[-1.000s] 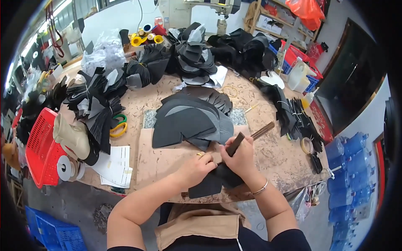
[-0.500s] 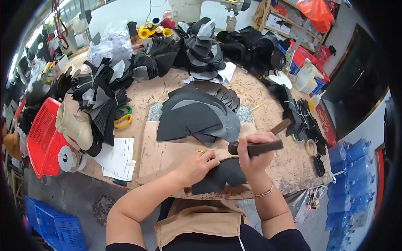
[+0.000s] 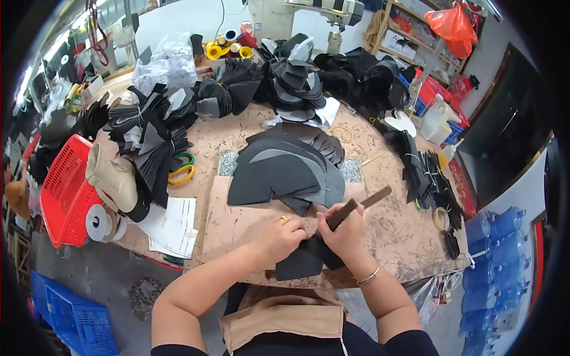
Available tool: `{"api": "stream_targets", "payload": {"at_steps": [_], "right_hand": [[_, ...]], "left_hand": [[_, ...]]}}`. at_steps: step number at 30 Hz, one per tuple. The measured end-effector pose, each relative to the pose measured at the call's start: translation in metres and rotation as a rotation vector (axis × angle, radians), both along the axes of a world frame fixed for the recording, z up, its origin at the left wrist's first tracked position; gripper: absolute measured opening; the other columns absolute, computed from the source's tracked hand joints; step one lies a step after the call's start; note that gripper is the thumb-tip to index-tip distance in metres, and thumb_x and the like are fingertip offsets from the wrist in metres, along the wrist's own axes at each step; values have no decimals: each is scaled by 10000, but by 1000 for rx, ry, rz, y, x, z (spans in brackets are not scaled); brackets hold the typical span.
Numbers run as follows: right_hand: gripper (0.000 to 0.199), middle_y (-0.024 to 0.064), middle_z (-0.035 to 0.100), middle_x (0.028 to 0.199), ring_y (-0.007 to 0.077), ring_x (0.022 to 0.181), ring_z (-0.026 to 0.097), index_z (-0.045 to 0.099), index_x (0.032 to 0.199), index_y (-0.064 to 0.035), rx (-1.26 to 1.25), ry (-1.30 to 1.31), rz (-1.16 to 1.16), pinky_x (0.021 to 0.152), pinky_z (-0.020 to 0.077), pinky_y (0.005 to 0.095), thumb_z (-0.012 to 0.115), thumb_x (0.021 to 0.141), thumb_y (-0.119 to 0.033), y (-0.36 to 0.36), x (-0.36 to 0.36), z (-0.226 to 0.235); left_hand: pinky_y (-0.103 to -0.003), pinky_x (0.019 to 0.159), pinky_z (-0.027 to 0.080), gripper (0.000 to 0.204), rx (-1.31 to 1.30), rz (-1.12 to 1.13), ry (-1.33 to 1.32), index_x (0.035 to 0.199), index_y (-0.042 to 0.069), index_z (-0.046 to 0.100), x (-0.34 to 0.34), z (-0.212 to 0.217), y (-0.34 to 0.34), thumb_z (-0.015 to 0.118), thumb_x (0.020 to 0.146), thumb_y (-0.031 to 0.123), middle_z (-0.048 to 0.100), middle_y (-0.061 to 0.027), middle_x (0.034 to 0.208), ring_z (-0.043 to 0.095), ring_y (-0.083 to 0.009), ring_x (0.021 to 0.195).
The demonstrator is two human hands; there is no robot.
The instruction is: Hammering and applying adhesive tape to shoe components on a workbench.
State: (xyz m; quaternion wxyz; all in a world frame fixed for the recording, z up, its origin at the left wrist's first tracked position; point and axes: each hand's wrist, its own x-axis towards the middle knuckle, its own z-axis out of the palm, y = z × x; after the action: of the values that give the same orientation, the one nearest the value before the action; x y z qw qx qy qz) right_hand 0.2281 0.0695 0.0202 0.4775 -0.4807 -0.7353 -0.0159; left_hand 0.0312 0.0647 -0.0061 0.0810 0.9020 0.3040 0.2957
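Note:
On the tan worktable (image 3: pixel 225 237), at its near edge, lies a flat black cut piece (image 3: pixel 299 264) with curved edges. The fingers of my left hand (image 3: pixel 279 238) are curled and pinch its upper edge. Right beside it, my right hand (image 3: pixel 344 234) is closed around a dark brown bar (image 3: pixel 344 215) and a hammer, whose wooden handle (image 3: pixel 377 197) sticks out to the upper right; the hammer's head is hidden now. Just beyond both hands, a fanned stack of black and grey cut pieces (image 3: pixel 261 181) rests on a speckled slab (image 3: pixel 227 164).
Bundles of black pieces (image 3: pixel 291 89) line the table's far side. At left are green-and-yellow-handled scissors (image 3: pixel 181 172), white paper patterns (image 3: pixel 172 228), a beige boot (image 3: pixel 113 178) and a red basket (image 3: pixel 65 190). A tape roll (image 3: pixel 440 218) lies at right, with blue water bottles (image 3: pixel 493 261) beyond.
My right hand has moved left and inward, close to my left hand, over the black piece. The bar and handle have tilted more upright, and the hammer head has gone out of sight.

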Motion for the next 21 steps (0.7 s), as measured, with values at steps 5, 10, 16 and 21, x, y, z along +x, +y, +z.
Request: {"api": "stream_targets", "payload": {"at_steps": [5, 10, 16, 21], "right_hand": [[185, 6, 581, 692, 251, 694, 544, 582, 726, -127, 206, 116, -1, 756, 380, 368, 768, 726, -128, -7, -9, 30], [214, 7, 582, 692, 253, 650, 552, 557, 750, -117, 76, -39, 3, 741, 381, 380, 769, 723, -109, -1, -13, 3], [219, -4, 578, 674, 245, 662, 557, 557, 765, -117, 142, -35, -5, 738, 382, 383, 773, 730, -136, -2, -16, 1], [219, -1, 582, 679, 252, 664, 558, 568, 763, -124, 114, -40, 9, 750, 390, 383, 782, 725, -148, -4, -10, -1]], "left_hand": [[-379, 817, 492, 177, 13, 47, 62, 969, 96, 661, -1, -4, -9, 597, 804, 94, 608, -81, 991, 616, -273, 909], [-370, 819, 488, 227, 2, 86, -66, 1008, 102, 669, 1, 3, -9, 608, 791, 75, 608, -72, 991, 613, -258, 912], [-370, 800, 491, 247, -7, 18, -36, 1020, 75, 672, -12, 3, -18, 613, 782, 42, 604, -70, 976, 603, -257, 912], [-360, 810, 498, 268, -103, 41, 7, 1018, 55, 673, -11, 11, -17, 589, 766, 23, 599, -73, 963, 594, -256, 923]]}}
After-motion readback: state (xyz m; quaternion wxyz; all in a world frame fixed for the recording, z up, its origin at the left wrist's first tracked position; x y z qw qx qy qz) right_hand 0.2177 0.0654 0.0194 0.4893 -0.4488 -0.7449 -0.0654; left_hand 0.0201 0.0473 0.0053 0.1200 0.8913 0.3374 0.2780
